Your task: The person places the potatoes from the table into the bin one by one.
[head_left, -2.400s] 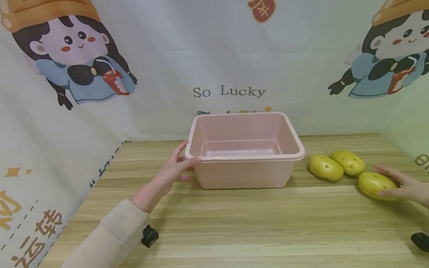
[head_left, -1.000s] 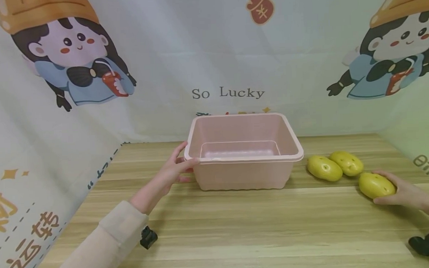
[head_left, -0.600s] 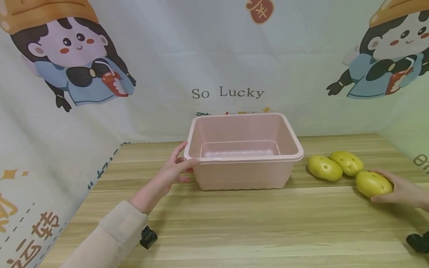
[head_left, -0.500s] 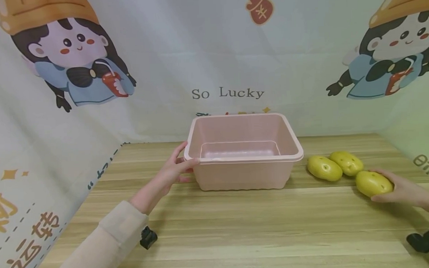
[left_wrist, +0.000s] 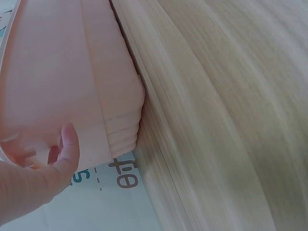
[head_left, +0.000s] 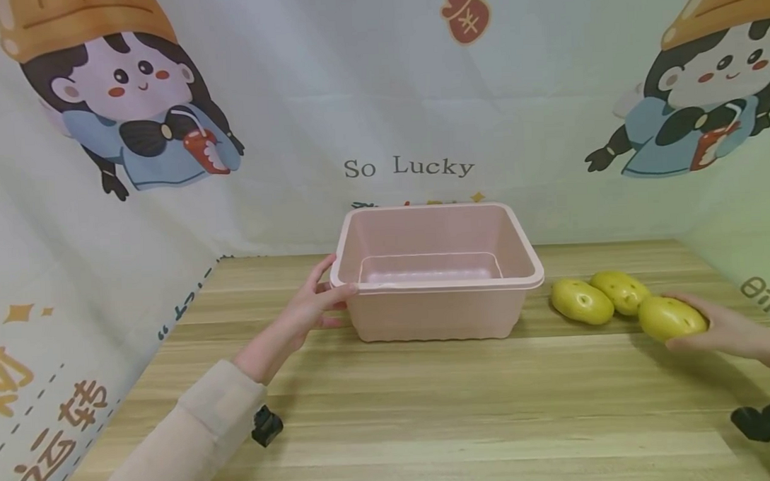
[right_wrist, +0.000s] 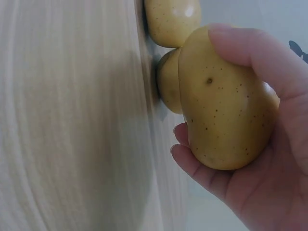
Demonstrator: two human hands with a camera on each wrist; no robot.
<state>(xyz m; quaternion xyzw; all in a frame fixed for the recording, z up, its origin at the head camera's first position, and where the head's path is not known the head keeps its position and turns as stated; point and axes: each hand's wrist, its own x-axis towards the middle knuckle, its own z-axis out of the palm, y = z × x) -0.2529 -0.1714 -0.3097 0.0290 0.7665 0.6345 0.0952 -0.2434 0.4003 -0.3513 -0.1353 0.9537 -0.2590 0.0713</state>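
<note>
A pink plastic bin [head_left: 438, 313] stands upright on the wooden table, its inside bare. At its left end my left hand [head_left: 311, 303] grips the rim, thumb over the front corner and fingers along the side; the left wrist view shows this hand [left_wrist: 43, 180] at the bin's corner [left_wrist: 62, 110]. On the right, my right hand [head_left: 722, 328] holds a yellow potato [head_left: 671, 319] just above the table, fingers and thumb wrapped round it in the right wrist view [right_wrist: 226, 106]. Two more potatoes, one in front [head_left: 581, 301] and one behind [head_left: 619, 292], lie touching between bin and hand.
The wooden table [head_left: 461, 415] reaches back to a printed cloth [head_left: 279, 131] that hangs behind and at both sides. A black camera mount [head_left: 266, 425] shows under the left sleeve, another black mount [head_left: 763, 420] at the right wrist.
My right hand first reached over the potato, then closed round it. Now it has raised the potato slightly off the table. My left hand and the bin have stayed in place.
</note>
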